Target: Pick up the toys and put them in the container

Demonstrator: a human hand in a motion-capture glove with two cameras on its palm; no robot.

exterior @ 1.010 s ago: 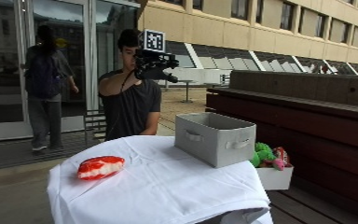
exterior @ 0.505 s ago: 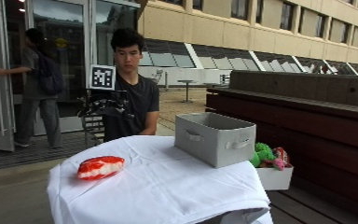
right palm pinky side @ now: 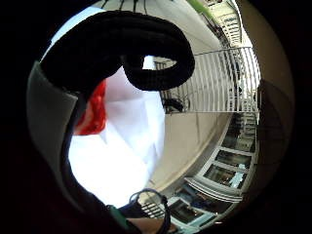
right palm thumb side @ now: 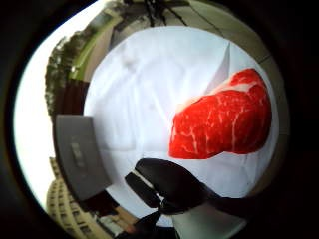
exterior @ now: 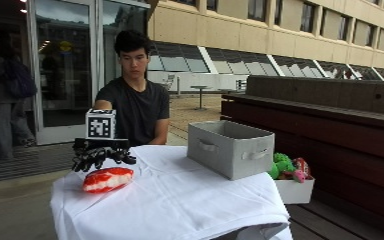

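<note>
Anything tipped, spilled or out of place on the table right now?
Nothing stands out. The steak toy lies flat on the white cloth, the grey container stands upright, and the gloved hand hovers above the toy.

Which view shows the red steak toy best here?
The thumb side palm view: the steak toy lies whole and unobstructed on the white tablecloth. The outside view shows it smaller, below the gloved right hand. The little finger side view shows only a red sliver behind the glove.

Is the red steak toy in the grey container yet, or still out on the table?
Out. The steak toy lies on the white tablecloth, apart from the grey container; the gloved right hand hovers just above it.
</note>
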